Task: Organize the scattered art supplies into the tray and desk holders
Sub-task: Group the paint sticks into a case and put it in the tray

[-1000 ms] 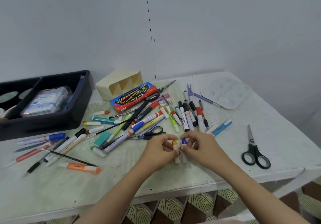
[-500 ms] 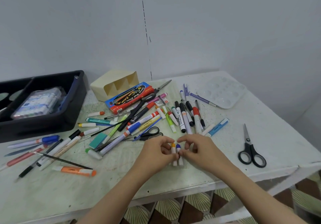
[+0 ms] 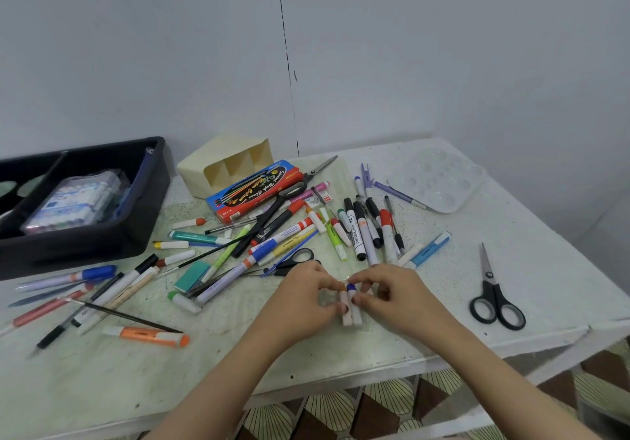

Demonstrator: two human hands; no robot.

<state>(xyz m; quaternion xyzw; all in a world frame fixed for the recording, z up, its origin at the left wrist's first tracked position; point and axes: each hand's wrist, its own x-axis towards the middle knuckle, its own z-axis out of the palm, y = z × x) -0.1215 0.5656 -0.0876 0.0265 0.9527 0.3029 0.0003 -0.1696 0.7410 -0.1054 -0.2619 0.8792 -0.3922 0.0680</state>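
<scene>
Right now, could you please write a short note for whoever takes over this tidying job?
Hands: left hand and right hand both pinch two small white tubes, capped orange and blue, at the table's front.
Things: black tray far left holds a marker pack; cream desk holder lies on its side, nothing visible inside.
Done: only that pack is stowed.
Left: the pile of pens and markers, brush box, scissors, palette.

I'm getting one head-worn view. It's looking forward and down from the near edge of the tabletop toward the wall beyond the far edge, hovering close over the left hand and right hand.
</scene>
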